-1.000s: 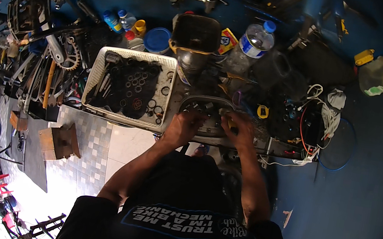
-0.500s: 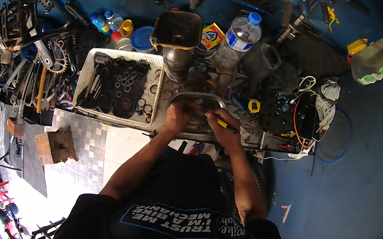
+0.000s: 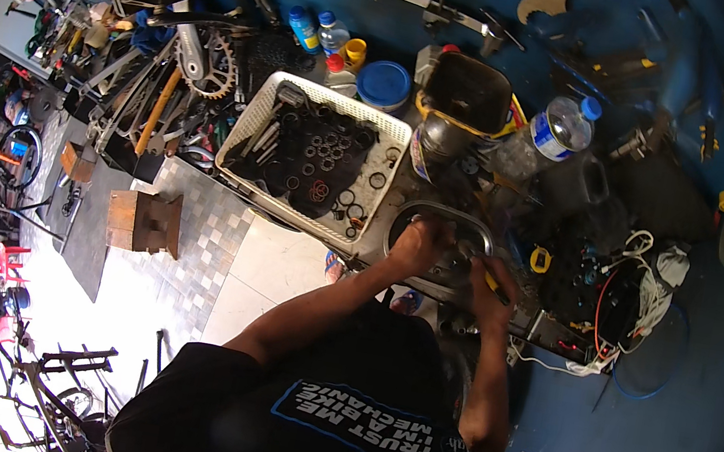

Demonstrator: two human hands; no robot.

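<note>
Tool [image 3: 494, 287], yellow and black, sits in the right hand [image 3: 492, 308]; what the left hand [image 3: 419, 248] holds, I cannot tell. A loosened grip could drop it into the tray [image 3: 442, 207]

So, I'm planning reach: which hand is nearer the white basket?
Left. The left hand is just right of the white basket; the right hand is farther right.

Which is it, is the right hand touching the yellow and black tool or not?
Touching. The head view shows the right hand closed around the yellow and black tool, with no gap showing between them.
</note>
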